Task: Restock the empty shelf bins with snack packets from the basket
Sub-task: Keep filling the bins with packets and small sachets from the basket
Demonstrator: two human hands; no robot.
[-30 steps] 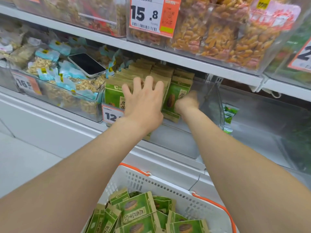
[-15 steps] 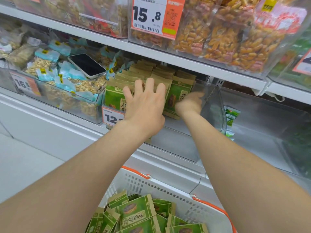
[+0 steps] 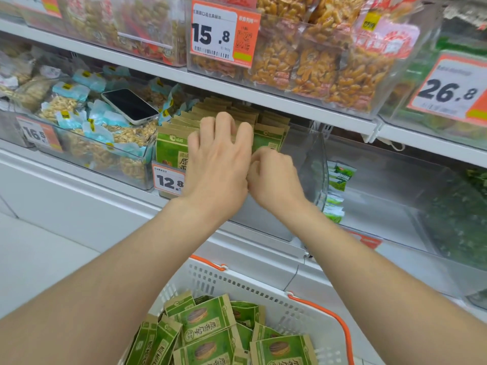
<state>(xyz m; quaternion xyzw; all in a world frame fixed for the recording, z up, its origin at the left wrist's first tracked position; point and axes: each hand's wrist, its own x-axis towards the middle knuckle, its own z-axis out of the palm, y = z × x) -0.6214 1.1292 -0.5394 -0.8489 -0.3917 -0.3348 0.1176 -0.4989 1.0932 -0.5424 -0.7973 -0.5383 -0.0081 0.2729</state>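
At twelve o'clock from the basket (image 3: 263, 293), inside the clear bin (image 3: 313, 164), both hands have drawn together on the row of packets (image 3: 171, 151). The left hand (image 3: 218, 169) lay with straight, spread fingers against the packet fronts half a second ago. Now its fingers are bent over the packet tops, gripping the row. The right hand (image 3: 275, 180) has slid from the bin's three o'clock side toward nine o'clock until it touches the left hand. Its fingers are curled tight, though I cannot tell whether they pinch a packet (the palm side is hidden).

By my reading, the row is being gathered and squared toward the bin's nine o'clock side, which leaves bare space at three o'clock for another batch. That bin is only part filled, so the restock is under way rather than done.

Elsewhere little differs. The loose packets (image 3: 208, 325) lie in the basket at six o'clock as before, and the phone (image 3: 130, 105) rests on the neighbouring snacks at ten o'clock, unmoved. The next bin (image 3: 382, 206), at three o'clock, is nearly bare.
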